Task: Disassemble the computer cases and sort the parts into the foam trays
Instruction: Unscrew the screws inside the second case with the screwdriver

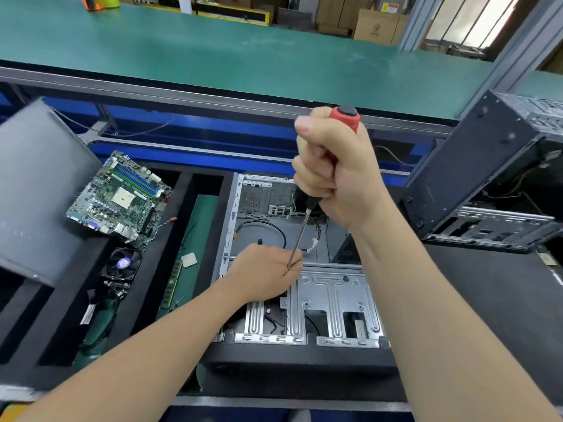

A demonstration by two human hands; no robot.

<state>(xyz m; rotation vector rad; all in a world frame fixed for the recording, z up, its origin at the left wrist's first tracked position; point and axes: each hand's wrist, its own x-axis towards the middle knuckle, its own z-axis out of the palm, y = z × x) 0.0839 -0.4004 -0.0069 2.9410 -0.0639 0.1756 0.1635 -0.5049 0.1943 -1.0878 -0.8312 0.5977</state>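
Open computer case [304, 239] at frame centre, bare grey metal inside, loose black cables. Right hand [332, 172] fists a red-handled screwdriver [300, 236]; left hand [265, 272] pinches its tip. Motherboard [122, 196] on foam tray [182, 214] left.

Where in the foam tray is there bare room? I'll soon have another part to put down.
Free: the empty slot between the motherboard and the open case. Crowded: the fan compartment and the strip holding the CPU chip.

Red-handled screwdriver [343, 119]; green motherboard [122, 196]; seemingly black foam tray [182, 208].
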